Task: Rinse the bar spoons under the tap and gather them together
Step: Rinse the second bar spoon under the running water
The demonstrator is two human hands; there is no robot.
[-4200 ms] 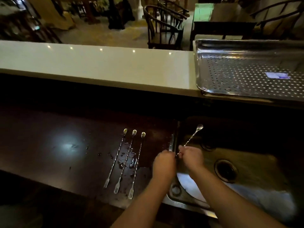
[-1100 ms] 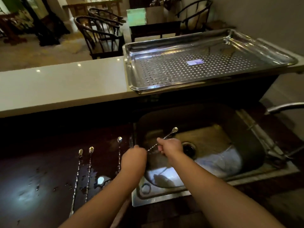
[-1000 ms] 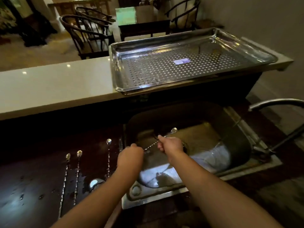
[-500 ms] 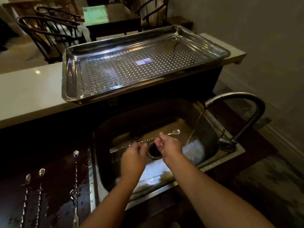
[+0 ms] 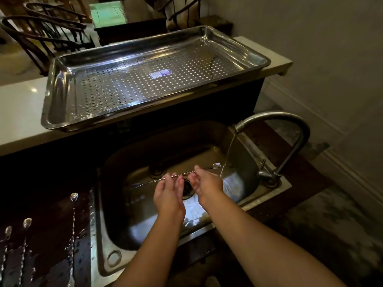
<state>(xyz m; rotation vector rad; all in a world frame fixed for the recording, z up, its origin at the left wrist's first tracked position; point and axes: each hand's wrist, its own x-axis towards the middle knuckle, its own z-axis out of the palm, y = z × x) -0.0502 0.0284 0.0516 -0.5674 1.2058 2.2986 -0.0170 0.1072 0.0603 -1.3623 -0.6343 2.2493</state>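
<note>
Since half a second ago we have carried the bar spoon [image 5: 180, 174] a little further right across the sink [image 5: 207, 226], so its bowl end now sits just beside the running stream of water [image 5: 228, 154] falling from the tap [image 5: 290, 125], not yet clearly under it. Our left hand [image 5: 169, 193] pinches the twisted stem near its middle with fingertips, and our right hand [image 5: 204, 183] pinches it closer to the bowl; both hold it roughly level above the drain. The fork end reaches left over the basin. We judge the rinse of this spoon is only beginning, and a small shift right should bring the bowl into the water.

Three more spoons [image 5: 72, 224] lie side by side on the dark wet counter [image 5: 51, 204] left of the sink, well apart from the one in hand, so the gathering is still to come.

Above the sink a perforated steel tray [image 5: 62, 83] rests on a pale raised countertop [image 5: 18, 112]. Beyond it we see dark wooden chairs [image 5: 41, 32] and a table in a dim room, with a plain wall to the right.
</note>
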